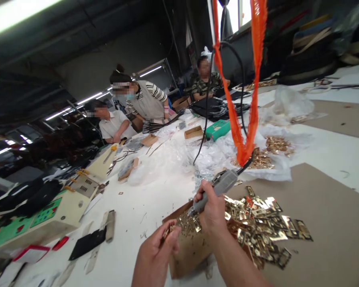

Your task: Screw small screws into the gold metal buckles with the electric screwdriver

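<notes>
My right hand (212, 207) is wrapped around a grey electric screwdriver (219, 187), its tip angled down to the left over a shallow cardboard box (187, 261). An orange strap (239, 139) and a black cord run up from the tool's rear end. Small screws (188, 225) are heaped in the upper part of the box. At the box's left edge, my left hand (160, 251) is closed on a small gold metal piece (169, 230), mostly hidden by the fingers. Beside my right forearm lies a pile of gold metal plates (266, 223).
Plastic bags (167, 161) and more gold hardware (277, 145) spread across the white table (116, 199). A green box (217, 129) stands farther back. On the left are a cream-and-green machine (56, 215) and a black strap piece (88, 243). Several people (149, 99) sit or stand beyond.
</notes>
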Available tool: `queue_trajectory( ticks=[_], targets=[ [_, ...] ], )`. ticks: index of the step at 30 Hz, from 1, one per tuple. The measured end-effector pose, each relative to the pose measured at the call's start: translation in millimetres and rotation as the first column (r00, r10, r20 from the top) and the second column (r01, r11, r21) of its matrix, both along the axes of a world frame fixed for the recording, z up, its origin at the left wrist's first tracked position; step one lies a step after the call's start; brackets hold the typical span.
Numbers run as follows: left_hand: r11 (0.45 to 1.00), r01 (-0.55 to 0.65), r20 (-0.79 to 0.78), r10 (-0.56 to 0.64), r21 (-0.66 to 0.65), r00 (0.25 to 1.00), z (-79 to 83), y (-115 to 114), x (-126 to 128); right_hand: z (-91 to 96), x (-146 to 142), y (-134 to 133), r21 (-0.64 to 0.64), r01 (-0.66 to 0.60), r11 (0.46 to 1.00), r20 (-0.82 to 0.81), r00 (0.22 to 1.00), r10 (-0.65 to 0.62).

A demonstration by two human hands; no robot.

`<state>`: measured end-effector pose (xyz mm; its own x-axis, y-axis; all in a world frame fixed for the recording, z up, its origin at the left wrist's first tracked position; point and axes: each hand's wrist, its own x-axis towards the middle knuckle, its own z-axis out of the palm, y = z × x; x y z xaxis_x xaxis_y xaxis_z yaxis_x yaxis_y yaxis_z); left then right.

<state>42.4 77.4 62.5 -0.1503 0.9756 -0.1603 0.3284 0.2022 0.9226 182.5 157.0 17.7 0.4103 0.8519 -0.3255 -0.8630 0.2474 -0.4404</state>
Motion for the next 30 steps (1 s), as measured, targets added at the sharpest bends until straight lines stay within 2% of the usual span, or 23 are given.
queue_trajectory(
  ticks=[2,4,7,10,12,15,18,20,23,27,30],
  targets=[
    [0.998,0.012,0.237,0.004,-0.067,0.972,7.7,1,13,-2.9,-2,3,-0.013,-0.02,1.0,-0.011,1.0,0.02],
    [0.992,0.033,0.433,0.024,-0.123,0.901,10.6,2,34,-7.4,-3,7,-0.018,-0.071,0.997,-0.021,0.997,0.07],
    [0.976,0.154,0.546,-0.046,-0.154,0.837,7.0,3,70,-15.8,-4,14,0.004,-0.215,0.977,-0.002,0.977,0.215],
    [0.941,0.314,0.476,-0.219,-0.128,0.852,2.2,10,103,-22.9,-3,20,0.017,-0.332,0.943,0.007,0.943,0.332],
    [0.914,0.393,0.31,-0.346,-0.105,0.886,2.0,17,120,-26.7,-3,23,0.022,-0.362,0.932,-0.018,0.932,0.363],
    [0.868,0.486,0.095,-0.478,-0.098,0.873,4.4,27,135,-32.8,-2,18,0.092,-0.359,0.929,-0.058,0.929,0.365],
    [0.852,0.512,0.053,-0.509,-0.11,0.859,3.9,34,140,-39.5,-1,5,0.221,-0.284,0.933,-0.089,0.947,0.309],
    [0.857,0.505,0.066,-0.5,-0.108,0.863,1.0,36,140,-43.2,-2,-3,0.264,-0.26,0.929,-0.088,0.953,0.291],
    [0.866,0.49,0.103,-0.481,-0.094,0.87,-3.9,38,139,-46.5,-6,-8,0.248,-0.251,0.936,-0.071,0.958,0.276],
    [0.9,0.427,0.216,-0.401,-0.088,0.89,-5.4,35,129,-43.5,-10,-1,0.207,-0.164,0.964,-0.128,0.973,0.193],
    [0.951,0.299,0.332,-0.257,-0.081,0.908,-6.3,27,106,-33.8,-7,11,0.125,-0.291,0.948,-0.154,0.939,0.308]
  ],
)
